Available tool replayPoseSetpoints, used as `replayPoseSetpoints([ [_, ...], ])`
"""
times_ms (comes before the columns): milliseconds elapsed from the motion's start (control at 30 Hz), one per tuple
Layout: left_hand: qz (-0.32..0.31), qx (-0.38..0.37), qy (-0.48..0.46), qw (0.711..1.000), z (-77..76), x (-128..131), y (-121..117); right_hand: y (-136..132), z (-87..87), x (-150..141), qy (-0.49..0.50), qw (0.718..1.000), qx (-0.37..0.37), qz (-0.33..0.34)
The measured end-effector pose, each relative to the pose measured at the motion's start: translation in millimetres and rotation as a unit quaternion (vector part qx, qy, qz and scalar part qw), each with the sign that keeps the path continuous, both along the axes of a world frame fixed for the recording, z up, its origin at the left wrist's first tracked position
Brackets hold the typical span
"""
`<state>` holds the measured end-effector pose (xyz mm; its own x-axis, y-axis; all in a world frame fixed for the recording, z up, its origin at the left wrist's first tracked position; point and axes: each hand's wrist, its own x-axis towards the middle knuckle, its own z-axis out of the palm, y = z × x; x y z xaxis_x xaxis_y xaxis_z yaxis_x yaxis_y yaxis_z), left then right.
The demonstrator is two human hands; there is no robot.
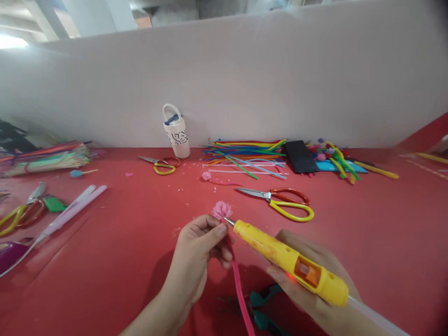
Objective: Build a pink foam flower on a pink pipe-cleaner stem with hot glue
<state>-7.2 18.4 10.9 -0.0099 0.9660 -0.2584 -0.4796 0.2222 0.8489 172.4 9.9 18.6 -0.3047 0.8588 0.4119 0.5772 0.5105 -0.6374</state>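
Note:
Between the thumb and fingers of my left hand (206, 242) is the top of a deep pink pipe cleaner stem (239, 284), which hangs down toward the bottom edge. A lighter pink fluffy flower head (222, 210) sits at its upper end. My right hand (308, 270) is wrapped round a yellow glue gun (276, 247) with a glue stick coming out of its back end. Its metal nozzle meets or nearly meets the base of the flower head. Whether glue is coming out, I cannot tell. Teal-handled pliers (261, 308) lie below, partly hidden by the stem and my right hand.
Red-and-yellow scissors (290, 203) lie ahead, a second pair (164, 165) farther left. Behind are a small pink flower (207, 176), a bundle of pipe cleaners (245, 151), a black phone (301, 156) and a white tumbler (178, 135). A pale pink corded tool (75, 210) rests at left.

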Motion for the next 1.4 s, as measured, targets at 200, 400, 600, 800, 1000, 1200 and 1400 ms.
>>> replayPoseSetpoints([
  [200,0.004,-0.001,-0.008,1.000,0.7,0.5,0.2,0.5,-0.2,-0.2,0.005,1.000,-0.023,-0.003],
  [400,0.006,-0.004,-0.017,1.000,1.4,0.6,0.2,-0.3,-1.3,-0.5,0.022,1.000,-0.006,-0.009],
  [600,0.005,-0.004,-0.026,1.000,1.8,0.4,-0.4,-1.6,-2.8,-0.4,0.020,1.000,0.000,-0.013],
  [800,0.006,-0.006,-0.020,1.000,1.7,0.9,-0.3,-0.6,-3.8,-0.9,0.021,0.999,0.041,-0.022],
  [1000,0.004,-0.006,-0.018,1.000,1.1,0.5,0.1,-0.4,-4.3,-0.3,0.023,0.999,0.033,-0.010],
  [1200,-0.001,-0.005,-0.017,1.000,0.2,1.0,0.2,1.1,-5.3,-0.8,0.037,0.999,0.020,-0.008],
  [1400,0.000,-0.002,-0.018,1.000,-0.2,0.3,-0.6,2.9,-3.4,-0.3,0.031,0.998,0.056,0.010],
])
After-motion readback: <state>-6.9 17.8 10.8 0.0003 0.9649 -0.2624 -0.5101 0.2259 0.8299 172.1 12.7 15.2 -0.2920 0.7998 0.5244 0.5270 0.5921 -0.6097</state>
